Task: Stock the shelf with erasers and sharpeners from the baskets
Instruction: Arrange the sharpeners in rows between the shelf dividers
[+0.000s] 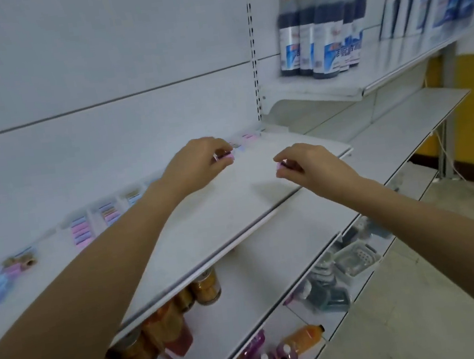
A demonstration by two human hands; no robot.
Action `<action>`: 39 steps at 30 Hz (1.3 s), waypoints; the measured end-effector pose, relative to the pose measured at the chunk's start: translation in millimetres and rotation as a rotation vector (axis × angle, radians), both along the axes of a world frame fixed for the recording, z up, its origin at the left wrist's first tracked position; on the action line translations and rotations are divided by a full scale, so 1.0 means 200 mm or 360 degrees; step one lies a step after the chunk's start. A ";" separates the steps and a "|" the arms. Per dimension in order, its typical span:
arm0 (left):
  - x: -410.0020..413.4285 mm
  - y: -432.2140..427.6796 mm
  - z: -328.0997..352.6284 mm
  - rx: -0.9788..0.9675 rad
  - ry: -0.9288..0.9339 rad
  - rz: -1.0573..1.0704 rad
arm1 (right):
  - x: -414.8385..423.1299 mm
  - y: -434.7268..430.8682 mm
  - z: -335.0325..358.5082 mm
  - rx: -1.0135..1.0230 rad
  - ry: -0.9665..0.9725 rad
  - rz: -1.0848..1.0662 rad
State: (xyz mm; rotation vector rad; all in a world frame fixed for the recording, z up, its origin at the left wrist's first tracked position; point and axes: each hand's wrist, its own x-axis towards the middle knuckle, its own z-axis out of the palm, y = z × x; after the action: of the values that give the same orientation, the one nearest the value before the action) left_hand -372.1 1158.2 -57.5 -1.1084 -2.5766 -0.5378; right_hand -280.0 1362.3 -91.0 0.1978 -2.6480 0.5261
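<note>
Over the white shelf [233,210], near its back edge, both hands are at work. The left hand [198,166] has its fingers curled down and pinches a small pink piece [225,157] just above the shelf surface. The right hand [318,165], a little nearer the front lip, grips a second pink piece [280,166] between thumb and fingertips. Blur makes it hard to tell whether either piece is an eraser or a sharpener. Along the back of the shelf several short rows [80,231] of pastel pink, blue and tan blocks already lie in neat stacks. More small pieces [244,139] sit just beyond the left hand, toward the upright. At the far left a loose heap [15,265] of blue and pink items lies unsorted. By this showing the stocking seems to be well under way but not finished: a broad stretch of the shelf between the rows and in front of them is bare, the heap wants arranging, and the two pieces in hand are not yet set down. No basket of stock can be made out with certainty, so how much remains to bring over cannot be judged.
</note>
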 end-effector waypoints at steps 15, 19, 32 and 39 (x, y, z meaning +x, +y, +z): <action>-0.63 0.45 -0.07 0.0108 -0.0059 0.0012 | -0.75 0.38 -0.04 0.0027 -0.0039 0.0201; -0.73 0.54 -0.11 0.0134 -0.0062 0.0147 | -0.97 0.46 -0.08 0.0140 0.0027 0.0342; -0.81 0.83 -0.23 0.0337 -0.0149 0.0743 | -1.37 0.65 -0.19 -0.0161 0.0182 0.0681; -0.77 0.85 -0.30 0.0317 -0.0169 0.0979 | -1.36 0.68 -0.24 -0.0158 0.0234 0.0485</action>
State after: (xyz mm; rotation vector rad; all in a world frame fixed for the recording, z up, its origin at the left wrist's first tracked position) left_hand -527.0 1328.3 -117.4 -0.1987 -2.6837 -0.6801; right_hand -552.1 1498.5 -139.0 0.5919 -2.4537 0.7090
